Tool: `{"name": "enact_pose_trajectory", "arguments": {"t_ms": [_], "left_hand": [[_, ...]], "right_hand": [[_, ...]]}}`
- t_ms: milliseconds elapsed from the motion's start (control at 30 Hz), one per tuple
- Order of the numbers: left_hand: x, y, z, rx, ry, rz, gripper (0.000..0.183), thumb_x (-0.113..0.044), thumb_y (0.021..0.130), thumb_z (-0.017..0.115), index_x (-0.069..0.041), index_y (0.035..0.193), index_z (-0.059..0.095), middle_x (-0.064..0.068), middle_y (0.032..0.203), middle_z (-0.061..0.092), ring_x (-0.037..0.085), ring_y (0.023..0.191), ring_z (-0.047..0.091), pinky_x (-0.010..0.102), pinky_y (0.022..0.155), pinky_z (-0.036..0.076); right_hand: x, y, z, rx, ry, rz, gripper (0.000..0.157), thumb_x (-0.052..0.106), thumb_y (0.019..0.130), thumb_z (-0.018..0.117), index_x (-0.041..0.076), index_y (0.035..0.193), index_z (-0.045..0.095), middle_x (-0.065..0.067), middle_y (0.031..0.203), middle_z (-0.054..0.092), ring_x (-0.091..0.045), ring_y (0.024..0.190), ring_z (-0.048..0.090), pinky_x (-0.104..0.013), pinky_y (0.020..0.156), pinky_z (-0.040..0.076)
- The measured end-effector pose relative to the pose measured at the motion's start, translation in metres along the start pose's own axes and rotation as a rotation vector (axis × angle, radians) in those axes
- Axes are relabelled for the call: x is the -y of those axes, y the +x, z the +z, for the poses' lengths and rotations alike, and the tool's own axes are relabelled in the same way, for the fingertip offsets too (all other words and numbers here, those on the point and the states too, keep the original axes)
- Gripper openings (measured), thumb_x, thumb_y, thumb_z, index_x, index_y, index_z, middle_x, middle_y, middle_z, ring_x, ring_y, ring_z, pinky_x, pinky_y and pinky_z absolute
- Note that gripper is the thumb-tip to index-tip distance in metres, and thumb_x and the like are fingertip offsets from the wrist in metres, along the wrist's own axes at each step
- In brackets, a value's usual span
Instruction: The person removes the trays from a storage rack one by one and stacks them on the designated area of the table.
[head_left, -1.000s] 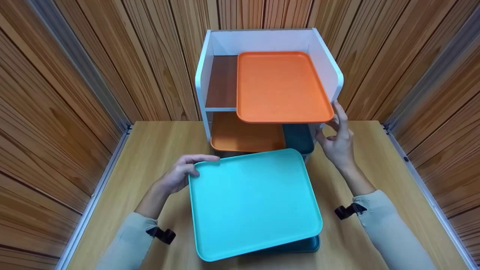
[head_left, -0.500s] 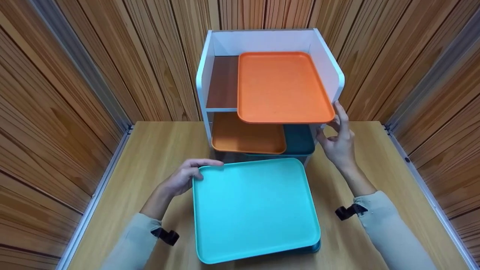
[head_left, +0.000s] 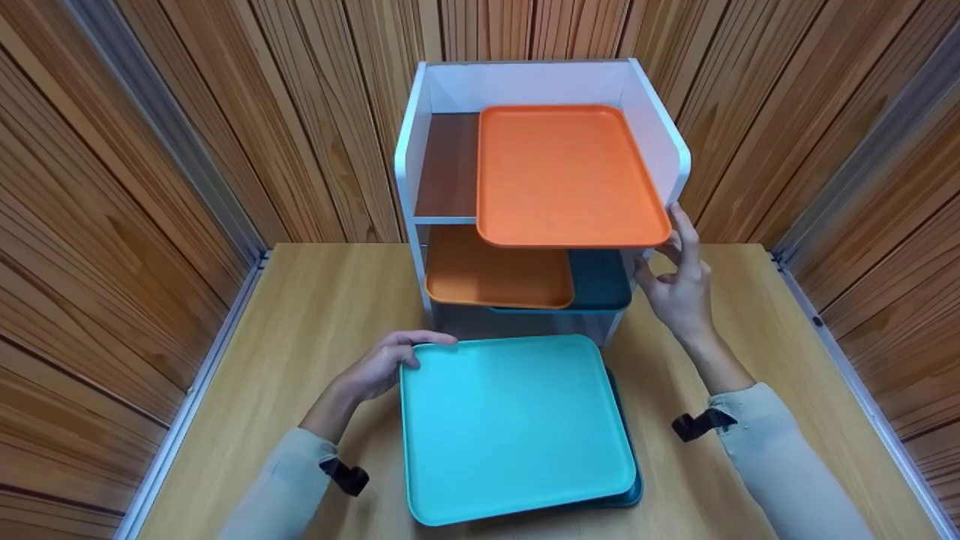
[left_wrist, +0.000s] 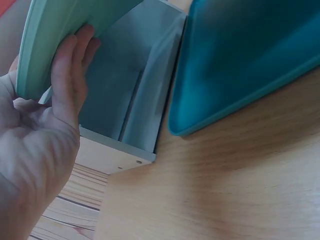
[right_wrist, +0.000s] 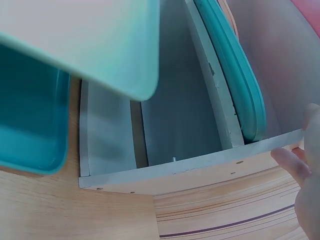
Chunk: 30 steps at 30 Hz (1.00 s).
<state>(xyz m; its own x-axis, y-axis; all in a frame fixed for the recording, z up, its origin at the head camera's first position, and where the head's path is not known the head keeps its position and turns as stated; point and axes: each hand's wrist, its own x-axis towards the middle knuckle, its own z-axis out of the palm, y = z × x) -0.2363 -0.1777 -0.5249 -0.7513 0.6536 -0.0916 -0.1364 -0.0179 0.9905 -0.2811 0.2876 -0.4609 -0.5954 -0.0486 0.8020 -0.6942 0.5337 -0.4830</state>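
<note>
My left hand holds a turquoise tray by its far left corner, with the fingers underneath in the left wrist view. The tray slants over a dark teal tray that lies on the table in front of a white shelf unit. At the unit's right side, my right hand grips the front edge of the side panel with thumb and fingers. Beside those fingers is the front right corner of an orange tray, which sits on the top level and juts out past the front.
On the middle level, a second orange tray overlaps another dark teal tray; both reach the front. Below them is the grey bottom compartment. Wood-slat walls rise behind and at both sides of the table.
My left hand has brought the turquoise tray toward me and slightly right, uncovering the front of the bottom compartment. My right hand stays at the side panel.
</note>
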Motion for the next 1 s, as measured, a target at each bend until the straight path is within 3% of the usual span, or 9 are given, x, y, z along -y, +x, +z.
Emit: {"name": "enact_pose_trajectory", "arguments": {"t_ms": [333,567,700,833,1000], "left_hand": [[0.011,0.008,0.001,0.023,0.005,-0.025,0.058,0.001,0.103,0.041,0.002,0.158,0.061,0.024,0.165,0.06,0.017,0.129,0.074,0.032,0.109,0.064],[0.019,0.013,0.001,0.014,0.003,-0.059,0.057,-0.001,0.105,0.041,0.001,0.159,0.061,0.019,0.163,0.064,0.016,0.126,0.075,0.031,0.106,0.064],[0.024,0.015,0.002,0.004,-0.008,-0.078,0.056,-0.003,0.106,0.044,0.001,0.159,0.06,0.008,0.153,0.071,0.014,0.122,0.076,0.03,0.104,0.064],[0.028,0.017,0.002,-0.039,-0.01,-0.093,0.054,-0.007,0.107,0.046,-0.002,0.158,0.061,-0.002,0.141,0.076,0.013,0.119,0.076,0.029,0.104,0.063],[0.033,0.021,0.002,-0.156,0.047,-0.139,0.049,-0.026,0.114,0.051,-0.005,0.156,0.06,0.003,0.144,0.072,0.017,0.126,0.07,0.035,0.114,0.055]], "right_hand": [[0.001,-0.001,0.001,0.0,-0.012,0.026,0.077,-0.006,0.102,0.075,0.008,0.165,0.032,-0.02,0.162,0.064,0.01,0.139,0.065,-0.009,0.067,0.052],[0.001,-0.002,0.001,0.001,-0.006,0.032,0.079,-0.008,0.101,0.074,0.009,0.165,0.032,-0.019,0.163,0.064,0.01,0.139,0.066,-0.009,0.069,0.054],[0.001,-0.003,0.0,-0.001,-0.002,0.037,0.077,-0.006,0.102,0.074,0.009,0.165,0.032,-0.018,0.164,0.064,0.01,0.138,0.066,-0.009,0.071,0.055],[0.001,-0.003,0.0,0.001,-0.001,0.033,0.076,-0.005,0.103,0.074,0.008,0.165,0.032,-0.019,0.164,0.064,0.01,0.139,0.066,-0.009,0.082,0.058],[0.0,-0.002,0.0,0.007,-0.005,0.026,0.078,-0.007,0.102,0.073,0.009,0.167,0.031,-0.02,0.163,0.064,0.01,0.139,0.065,-0.008,0.071,0.054]]}}
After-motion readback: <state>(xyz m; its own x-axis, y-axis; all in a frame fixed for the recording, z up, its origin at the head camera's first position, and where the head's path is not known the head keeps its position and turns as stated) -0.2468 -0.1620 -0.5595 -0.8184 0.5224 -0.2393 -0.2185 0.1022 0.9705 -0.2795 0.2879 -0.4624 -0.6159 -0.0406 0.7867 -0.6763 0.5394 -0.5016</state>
